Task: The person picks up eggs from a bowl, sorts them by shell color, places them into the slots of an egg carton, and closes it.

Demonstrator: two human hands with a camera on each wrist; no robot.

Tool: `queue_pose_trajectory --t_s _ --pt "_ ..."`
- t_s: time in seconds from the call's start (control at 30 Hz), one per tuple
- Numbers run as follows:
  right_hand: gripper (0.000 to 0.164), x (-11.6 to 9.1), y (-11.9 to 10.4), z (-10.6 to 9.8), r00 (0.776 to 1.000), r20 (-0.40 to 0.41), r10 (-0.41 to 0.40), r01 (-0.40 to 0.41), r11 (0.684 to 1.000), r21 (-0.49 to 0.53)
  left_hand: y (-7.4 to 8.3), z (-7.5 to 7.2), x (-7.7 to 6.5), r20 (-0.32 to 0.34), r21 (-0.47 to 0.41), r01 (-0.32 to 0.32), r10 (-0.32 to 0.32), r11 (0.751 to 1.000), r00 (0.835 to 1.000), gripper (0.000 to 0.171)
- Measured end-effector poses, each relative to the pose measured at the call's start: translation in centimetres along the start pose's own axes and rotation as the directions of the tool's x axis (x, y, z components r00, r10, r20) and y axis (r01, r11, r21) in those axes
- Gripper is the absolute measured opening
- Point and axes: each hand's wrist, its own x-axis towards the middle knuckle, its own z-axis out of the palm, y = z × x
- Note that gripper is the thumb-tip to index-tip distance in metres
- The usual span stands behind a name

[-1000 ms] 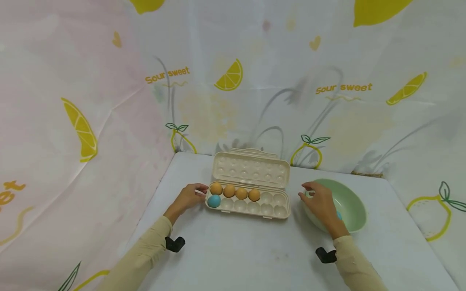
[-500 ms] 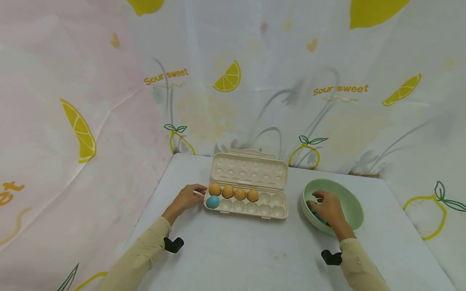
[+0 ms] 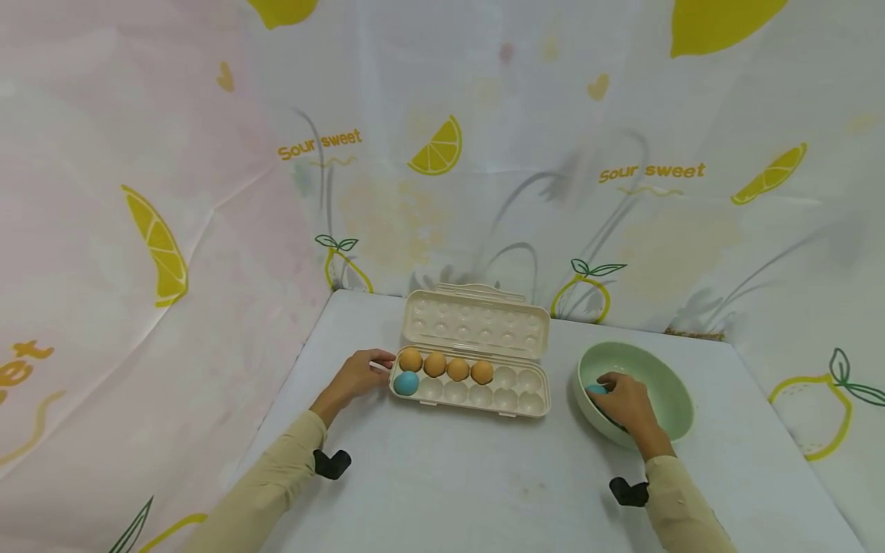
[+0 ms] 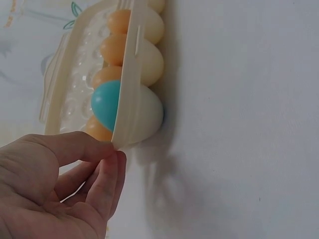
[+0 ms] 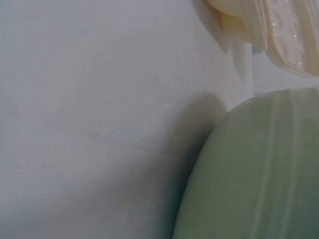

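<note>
A cream egg carton (image 3: 477, 326) lies with its lid raised. Several orange-brown eggs (image 3: 435, 363) fill part of its back row, and one blue egg (image 3: 406, 383) sits in the front row's left cup. My left hand (image 3: 356, 376) pinches the carton's left end between thumb and fingertips, as the left wrist view shows on the carton rim (image 4: 126, 94). Inside a light green bowl (image 3: 667, 392), my right hand (image 3: 628, 403) grips another blue egg (image 3: 596, 389) with its fingertips. That hand covers part of the bowl's inside and is hidden in the right wrist view.
A white table (image 3: 470, 476) carries the carton and, to its right, the bowl. Behind and to the left stand white sheets with lemon prints (image 3: 439, 146). The bowl's outer wall (image 5: 249, 174) fills the lower right of the right wrist view.
My right hand has moved from the bowl's left rim down into the bowl and taken hold of a blue egg. The left hand stays at the carton's end.
</note>
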Motion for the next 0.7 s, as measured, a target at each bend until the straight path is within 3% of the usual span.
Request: queue_pose_trajectory --t_s 0.2,0.7 --pt "0.041 -0.07 0.13 -0.08 1.000 -0.001 0.002 -0.002 1.000 -0.003 0.01 -0.07 0.08 0.003 -0.005 -0.009 0.009 1.000 1.000 0.040" --pt "0.036 -0.24 0.13 -0.21 0.993 -0.077 -0.085 0.087 0.996 0.024 0.16 -0.17 -0.01 0.010 0.000 -0.010 0.010 1.000 1.000 0.040"
